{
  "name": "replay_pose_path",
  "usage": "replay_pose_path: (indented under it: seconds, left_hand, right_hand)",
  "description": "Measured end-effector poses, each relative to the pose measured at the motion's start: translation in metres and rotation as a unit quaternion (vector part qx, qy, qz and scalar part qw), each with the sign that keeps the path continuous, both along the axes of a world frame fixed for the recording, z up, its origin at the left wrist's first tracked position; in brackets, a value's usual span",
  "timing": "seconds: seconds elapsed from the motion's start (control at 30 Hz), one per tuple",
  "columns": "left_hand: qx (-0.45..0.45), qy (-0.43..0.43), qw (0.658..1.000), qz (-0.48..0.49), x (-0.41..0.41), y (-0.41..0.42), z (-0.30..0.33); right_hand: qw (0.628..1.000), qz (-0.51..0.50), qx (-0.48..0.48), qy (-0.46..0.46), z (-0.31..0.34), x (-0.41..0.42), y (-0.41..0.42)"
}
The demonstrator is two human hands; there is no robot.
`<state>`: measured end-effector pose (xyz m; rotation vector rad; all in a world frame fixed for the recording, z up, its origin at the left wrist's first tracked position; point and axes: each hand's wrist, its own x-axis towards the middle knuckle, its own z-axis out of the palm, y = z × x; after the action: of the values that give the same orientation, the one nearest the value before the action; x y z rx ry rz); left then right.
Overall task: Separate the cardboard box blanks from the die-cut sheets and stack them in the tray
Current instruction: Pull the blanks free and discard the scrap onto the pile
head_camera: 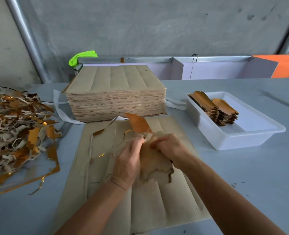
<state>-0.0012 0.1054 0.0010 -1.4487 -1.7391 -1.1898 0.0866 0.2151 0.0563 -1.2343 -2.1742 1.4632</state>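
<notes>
- Left hand (128, 160), centre of frame: fingers (137, 144) curled round the left edge of a bundle of blanks (154, 164). Back of hand faces the camera.
- Right hand (169, 147), just right of the left: fingers curled tight over the top of the same bundle, knuckles up. Both hands grip it; the two hands nearly touch at the bundle's top.
- Bundle: grey-brown side faces the camera, ragged die-cut outline at its lower right edge. It is held just above the loose sheet (140, 200).
- A gold-orange strip of waste (138, 123) sticks up from the top of the bundle, above the fingers, curling toward upper left.
- Loose sheet lies flat on the tabletop (250, 184), lower centre, grey side up, long cut lines running down it, torn edges at its left. Both forearms cross over it.
- Stack (116, 97) of uncut sheets, upper centre, directly behind the loose sheet, thick, grey side up. White strap (60, 114) trails out from under its left side.
- Tray (242, 138), white plastic, right of frame, well apart from the hands. Two short piles of finished blanks (214, 110) sit in its far left corner, gold side up, side by side and touching.
- Scrap heap (16, 131), left edge of frame: tangled gold and grey offcuts, one long gold strip trailing toward lower left.
- Green object (82, 56) behind the stack at upper centre-left; cannot tell what it is.
</notes>
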Motion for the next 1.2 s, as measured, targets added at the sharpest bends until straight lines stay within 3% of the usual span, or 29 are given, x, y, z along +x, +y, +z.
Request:
replay_pose_path:
  seconds: [0.1,0.3,0.43,0.5,0.67,0.87,1.07,1.2]
  left_hand:
    - [-0.023,0.060,0.997,-0.038,0.005,0.000,-0.001]
    - [-0.118,0.127,0.980,-0.095,0.005,-0.010,-0.018]
    - [-0.131,0.095,0.981,-0.104,0.011,-0.014,-0.018]
    - [-0.146,0.053,0.983,-0.101,0.012,-0.019,-0.019]
    - [-0.208,0.041,0.974,-0.080,-0.001,-0.036,-0.025]
    - [-0.259,0.057,0.963,-0.038,-0.003,-0.035,-0.019]
    - [-0.248,0.082,0.962,-0.072,-0.001,-0.036,-0.019]
    - [-0.238,0.120,0.958,-0.107,-0.001,-0.034,-0.024]
  right_hand:
    - [0.991,-0.046,-0.124,0.002,-0.001,-0.009,-0.002]
    - [0.982,-0.020,-0.186,0.030,-0.008,0.000,0.004]
    - [0.992,-0.030,-0.119,-0.038,-0.013,-0.002,0.003]
    - [0.992,-0.054,-0.107,-0.045,-0.013,0.000,0.008]
    - [0.996,-0.067,-0.022,-0.052,-0.011,0.013,0.031]
    - [0.995,-0.059,-0.042,-0.069,0.002,0.026,0.044]
    - [0.985,-0.120,-0.127,-0.002,-0.007,0.037,0.042]
    - [0.930,-0.219,-0.255,0.147,-0.024,0.039,0.040]
